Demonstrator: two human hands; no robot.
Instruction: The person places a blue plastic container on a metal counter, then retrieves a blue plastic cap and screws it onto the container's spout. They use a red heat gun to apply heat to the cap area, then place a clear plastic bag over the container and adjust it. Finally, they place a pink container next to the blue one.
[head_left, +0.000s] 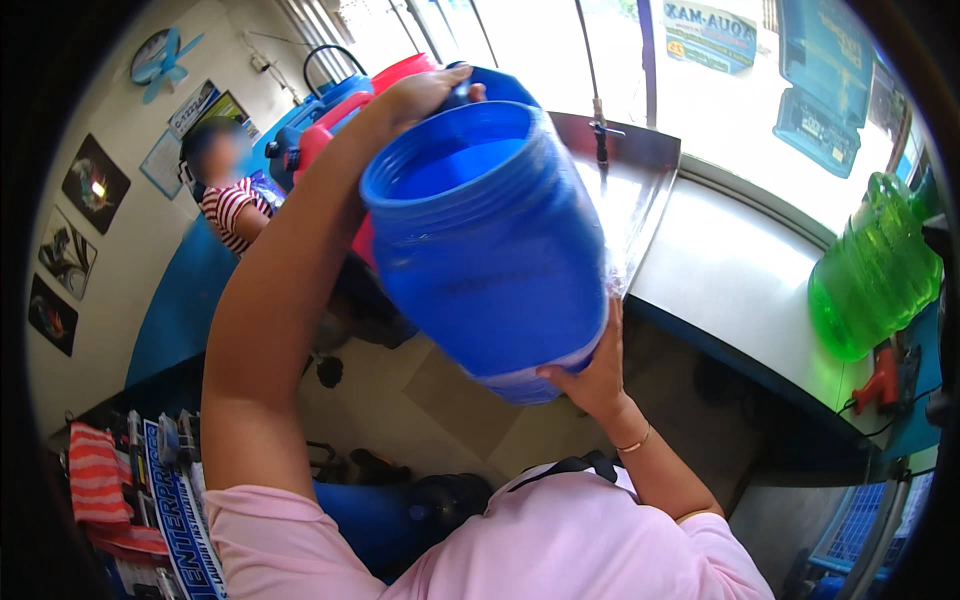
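Observation:
A large blue plastic water container is held up tilted in front of me. Its wide threaded mouth is uncovered, and the blue inside shows. At the far side of the rim, my left hand is closed around a dark grip, partly hidden by its own fingers. My right hand bears the lower end from the right, thumb on the near face and the other fingers mostly hidden behind. Beyond the container, a tap hangs over a shiny metal sink.
Red and blue jugs crowd the far left, near a person in a striped shirt. On the right, a white counter carries a green bottle and a red-handled tool. A rack with a striped cloth stands at lower left.

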